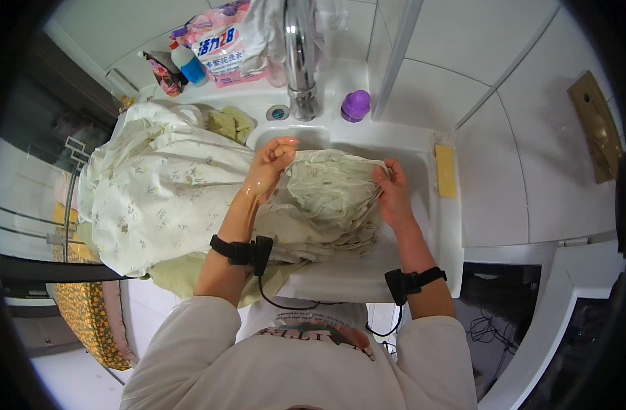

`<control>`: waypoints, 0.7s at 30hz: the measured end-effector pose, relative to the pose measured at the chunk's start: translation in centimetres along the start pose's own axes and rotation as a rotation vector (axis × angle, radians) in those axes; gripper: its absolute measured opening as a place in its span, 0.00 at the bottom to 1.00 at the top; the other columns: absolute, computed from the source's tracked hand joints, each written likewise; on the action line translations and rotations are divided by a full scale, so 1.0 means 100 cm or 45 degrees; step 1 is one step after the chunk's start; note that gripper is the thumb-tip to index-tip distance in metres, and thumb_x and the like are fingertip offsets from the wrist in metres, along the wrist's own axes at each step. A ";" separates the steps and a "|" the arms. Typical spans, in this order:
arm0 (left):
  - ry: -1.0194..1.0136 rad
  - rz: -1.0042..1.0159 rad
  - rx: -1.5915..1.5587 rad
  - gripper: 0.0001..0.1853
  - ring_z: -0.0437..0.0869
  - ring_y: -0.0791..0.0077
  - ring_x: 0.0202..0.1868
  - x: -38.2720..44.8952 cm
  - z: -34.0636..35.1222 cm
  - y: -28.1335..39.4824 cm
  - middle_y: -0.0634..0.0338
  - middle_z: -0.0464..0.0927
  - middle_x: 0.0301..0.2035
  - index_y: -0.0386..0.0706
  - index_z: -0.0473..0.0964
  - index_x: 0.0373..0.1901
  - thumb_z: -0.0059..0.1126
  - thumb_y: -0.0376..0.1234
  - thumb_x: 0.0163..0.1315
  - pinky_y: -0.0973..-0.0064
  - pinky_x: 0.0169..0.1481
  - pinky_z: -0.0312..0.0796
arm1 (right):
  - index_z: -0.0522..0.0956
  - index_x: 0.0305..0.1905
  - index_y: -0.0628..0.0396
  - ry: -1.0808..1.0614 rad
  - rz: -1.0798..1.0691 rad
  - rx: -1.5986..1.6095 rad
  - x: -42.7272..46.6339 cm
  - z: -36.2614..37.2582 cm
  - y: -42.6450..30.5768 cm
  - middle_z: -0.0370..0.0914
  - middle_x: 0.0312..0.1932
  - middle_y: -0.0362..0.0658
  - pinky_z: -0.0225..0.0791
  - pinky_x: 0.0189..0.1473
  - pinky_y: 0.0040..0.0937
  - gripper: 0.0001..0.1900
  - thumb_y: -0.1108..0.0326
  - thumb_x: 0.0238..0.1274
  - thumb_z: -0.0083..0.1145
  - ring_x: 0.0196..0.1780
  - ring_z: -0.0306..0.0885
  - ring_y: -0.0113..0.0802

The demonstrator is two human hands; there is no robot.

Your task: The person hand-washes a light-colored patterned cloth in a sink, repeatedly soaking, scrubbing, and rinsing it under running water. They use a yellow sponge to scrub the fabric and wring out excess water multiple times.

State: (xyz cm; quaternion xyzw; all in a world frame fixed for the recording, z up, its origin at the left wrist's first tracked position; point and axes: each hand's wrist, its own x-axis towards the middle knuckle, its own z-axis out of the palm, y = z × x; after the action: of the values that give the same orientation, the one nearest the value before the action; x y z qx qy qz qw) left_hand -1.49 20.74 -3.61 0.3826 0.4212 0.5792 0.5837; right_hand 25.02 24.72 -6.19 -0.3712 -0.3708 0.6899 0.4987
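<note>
A large pale cloth with a small leaf and flower print [164, 189] lies over the left side of a white sink [338, 279] and runs down into its basin. Its wet, bunched part hangs between my hands. My left hand [272, 166], wet and with curled fingers, grips the bunch at its upper left edge. At the upper right edge, my right hand [392, 189] pinches the same cloth between thumb and fingers. The cloth's pale green side shows between them. Folds hide the basin's bottom.
A chrome faucet [301, 66] rises behind the basin, with a purple cap [355, 106] to its right. Behind at left stand a pink detergent pouch [225, 56] and a blue-labelled bottle [189, 64]. A green cloth [230, 124] and yellow bar [445, 170] lie on the sink's rim.
</note>
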 end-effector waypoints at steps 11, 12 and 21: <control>-0.220 0.418 0.928 0.23 0.70 0.80 0.41 -0.013 0.035 0.057 0.68 0.72 0.34 0.41 0.70 0.53 0.63 0.33 0.56 0.85 0.43 0.64 | 0.68 0.36 0.54 -0.231 -0.192 -0.204 -0.029 0.050 -0.079 0.64 0.28 0.31 0.58 0.39 0.19 0.09 0.75 0.54 0.58 0.35 0.62 0.18; -0.258 0.428 0.962 0.23 0.71 0.79 0.37 -0.016 0.051 0.054 0.66 0.72 0.31 0.40 0.71 0.51 0.65 0.36 0.54 0.83 0.38 0.64 | 0.68 0.35 0.54 -0.316 -0.224 -0.225 -0.030 0.066 -0.081 0.64 0.28 0.31 0.59 0.39 0.20 0.09 0.75 0.54 0.59 0.35 0.62 0.18; -0.491 -0.058 0.652 0.13 0.71 0.87 0.30 -0.036 0.061 0.071 0.69 0.77 0.30 0.38 0.77 0.42 0.55 0.38 0.64 0.83 0.35 0.65 | 0.68 0.50 0.56 -0.561 -0.209 -0.513 -0.030 0.060 -0.045 0.71 0.43 0.37 0.63 0.49 0.25 0.21 0.71 0.51 0.64 0.45 0.68 0.24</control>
State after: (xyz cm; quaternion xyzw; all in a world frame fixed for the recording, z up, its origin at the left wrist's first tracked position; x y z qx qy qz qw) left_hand 1.82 17.69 5.35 0.6103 0.4433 0.3579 0.5504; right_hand 22.25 22.03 0.92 -0.2731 -0.6280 0.6237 0.3768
